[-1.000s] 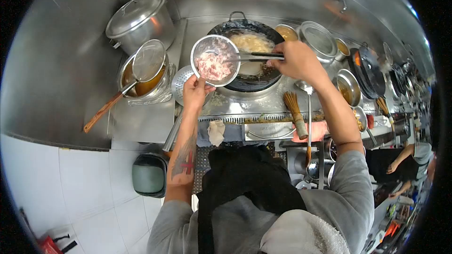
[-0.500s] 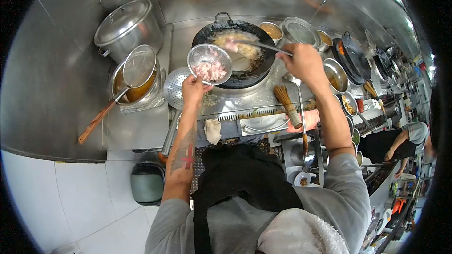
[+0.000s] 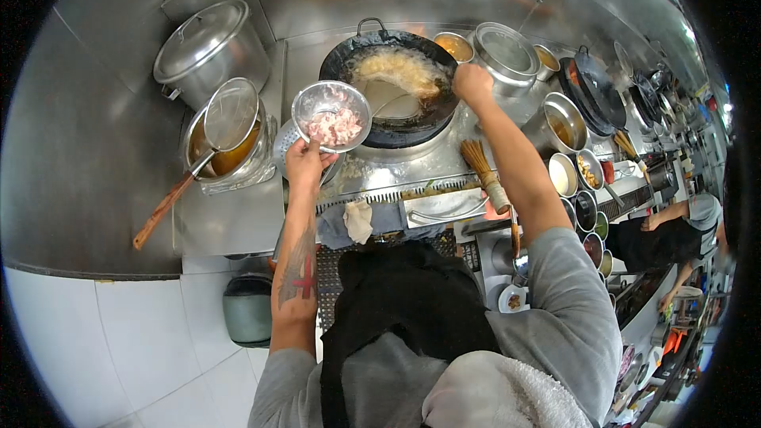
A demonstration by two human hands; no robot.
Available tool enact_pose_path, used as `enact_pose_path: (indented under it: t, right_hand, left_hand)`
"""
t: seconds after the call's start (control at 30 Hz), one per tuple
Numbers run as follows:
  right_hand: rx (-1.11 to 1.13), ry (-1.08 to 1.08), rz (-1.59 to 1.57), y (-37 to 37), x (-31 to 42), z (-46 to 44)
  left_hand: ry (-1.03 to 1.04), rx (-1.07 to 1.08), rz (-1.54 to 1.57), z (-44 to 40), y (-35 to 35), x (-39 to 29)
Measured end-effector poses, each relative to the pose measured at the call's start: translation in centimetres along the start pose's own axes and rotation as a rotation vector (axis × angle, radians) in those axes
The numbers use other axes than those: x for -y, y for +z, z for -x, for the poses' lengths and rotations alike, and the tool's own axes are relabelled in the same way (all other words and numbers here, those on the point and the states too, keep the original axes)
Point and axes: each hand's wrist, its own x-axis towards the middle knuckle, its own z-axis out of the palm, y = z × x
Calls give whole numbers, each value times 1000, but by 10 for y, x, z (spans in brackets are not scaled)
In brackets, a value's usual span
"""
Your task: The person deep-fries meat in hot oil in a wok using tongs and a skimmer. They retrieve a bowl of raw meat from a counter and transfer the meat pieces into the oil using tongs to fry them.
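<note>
My left hand (image 3: pixel 309 160) grips the near rim of a steel bowl (image 3: pixel 298 120) and tilts it toward me. Pale pink raw meat pieces (image 3: pixel 337 127) lie inside. The bowl hangs just left of a black wok (image 3: pixel 337 55), where pale yellow pieces (image 3: pixel 404 71) fry in bubbling oil. My right hand (image 3: pixel 474 83) is closed at the wok's right rim. Its long thin chopsticks, plain to see half a second ago, are mostly hidden now. Under the bowl, a perforated skimmer (image 3: pixel 284 141) is partly covered.
At left stand a lidded pot (image 3: pixel 202 43) and a mesh strainer (image 3: pixel 231 115) over a pot of brown liquid. A bamboo brush (image 3: pixel 483 170) lies in front of the wok. Several pots and sauce containers (image 3: pixel 585 210) line the right side. A co-worker (image 3: pixel 662 242) stands farther right.
My left hand has drawn the bowl left, away from the wok's middle. My right hand has moved left and slightly up to the wok's rim. The meat piece at the chopstick tips is out of sight.
</note>
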Motion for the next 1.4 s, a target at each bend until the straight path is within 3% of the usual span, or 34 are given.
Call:
enact_pose_path:
  t: [0.13,0.2,0.27,0.43,0.47,0.53,0.6,0.67,0.77,0.93,1.07,1.17,1.4]
  right_hand:
    - [-73,-26,-34,-93,23,36]
    - [-39,-252,-251,-141,34,71]
    - [15,-337,-255,-161,41,95]
    - [44,-503,-128,-146,36,96]
    - [141,-506,-96,-144,34,92]
    - [82,-526,-117,-143,25,89]
    - [21,-566,-131,-149,19,83]
    - [-127,-458,-255,-166,11,78]
    - [-149,-425,-219,-148,6,28]
    - [87,-318,-47,-52,58,-67]
    - [281,-225,-176,4,103,-124]
    - [270,-193,-151,48,122,-159]
    - [208,-199,-173,-7,90,-152]
  left_hand:
    - [5,14,-14,3,-4,6]
    - [42,26,-43,-1,-1,9]
    - [91,106,-108,-2,3,7]
    - [252,251,-219,-3,25,-2]
    - [268,268,-279,-5,28,-2]
    - [283,279,-345,-7,35,0]
    - [40,160,-146,-12,41,4]
    - [23,87,-200,-19,36,18]
    - [-24,-4,-210,-18,34,27]
    - [-44,-35,-110,2,44,16]
    - [-6,-119,-190,22,47,7]
    - [-20,-184,-141,33,42,7]
    - [-12,-142,-142,36,22,3]
